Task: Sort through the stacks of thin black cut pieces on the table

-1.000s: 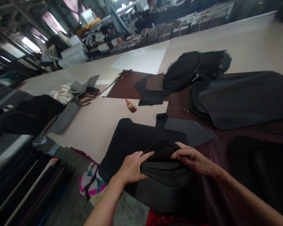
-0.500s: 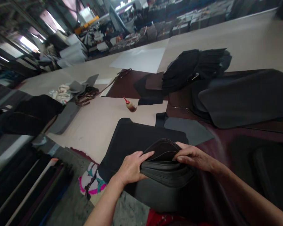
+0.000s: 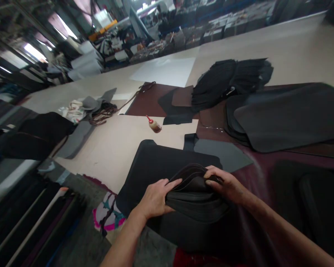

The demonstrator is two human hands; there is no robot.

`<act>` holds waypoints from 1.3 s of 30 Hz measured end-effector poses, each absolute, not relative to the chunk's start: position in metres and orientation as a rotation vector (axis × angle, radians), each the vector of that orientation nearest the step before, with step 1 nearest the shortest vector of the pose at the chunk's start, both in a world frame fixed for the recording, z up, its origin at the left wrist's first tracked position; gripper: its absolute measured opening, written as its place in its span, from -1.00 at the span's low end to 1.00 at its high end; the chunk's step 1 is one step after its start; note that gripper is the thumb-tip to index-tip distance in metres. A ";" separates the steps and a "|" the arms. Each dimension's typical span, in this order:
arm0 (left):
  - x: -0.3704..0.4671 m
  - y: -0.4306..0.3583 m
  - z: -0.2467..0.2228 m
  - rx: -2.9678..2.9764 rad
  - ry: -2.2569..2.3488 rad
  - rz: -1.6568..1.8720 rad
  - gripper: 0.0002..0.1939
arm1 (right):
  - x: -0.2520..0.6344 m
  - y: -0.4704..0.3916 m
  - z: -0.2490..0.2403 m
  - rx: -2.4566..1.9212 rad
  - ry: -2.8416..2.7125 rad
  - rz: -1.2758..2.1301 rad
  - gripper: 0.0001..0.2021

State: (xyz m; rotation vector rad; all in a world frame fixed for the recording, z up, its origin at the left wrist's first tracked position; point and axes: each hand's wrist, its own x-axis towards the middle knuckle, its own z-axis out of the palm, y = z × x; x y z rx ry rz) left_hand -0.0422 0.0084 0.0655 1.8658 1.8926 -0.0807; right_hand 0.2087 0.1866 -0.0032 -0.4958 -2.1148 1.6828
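A stack of dark leather-like pieces (image 3: 196, 207) is bent between my two hands, its layers fanning apart at the top edge. My left hand (image 3: 156, 196) is closed round the left end, index finger lying along the top layers and thumb beneath. At the right end my right hand (image 3: 224, 183) pinches a few upper layers, which bow away from the thicker bundle below. Under the stack lies a larger black sheet (image 3: 167, 159) with rounded corners. Beyond it a small bottle (image 3: 155, 126) with a red nozzle rests on the beige table surface (image 3: 108, 148).
Black bundled pieces (image 3: 233, 81) and large dark panels (image 3: 292, 115) lie at the right. A grey piece (image 3: 222, 154) sits beside the black sheet. Crumpled cloth (image 3: 74, 111) and brown strips (image 3: 102, 115) are at the left. Rolls of material (image 3: 41, 226) stand lower left.
My right hand has shifted slightly and now pinches the upper layers with fingers more curled. The gap between layers has changed shape. My left hand stays in place.
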 end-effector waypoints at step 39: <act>-0.043 0.008 0.064 1.873 1.895 -0.068 -0.07 | 0.212 0.175 -0.009 -0.373 -2.084 1.446 -0.83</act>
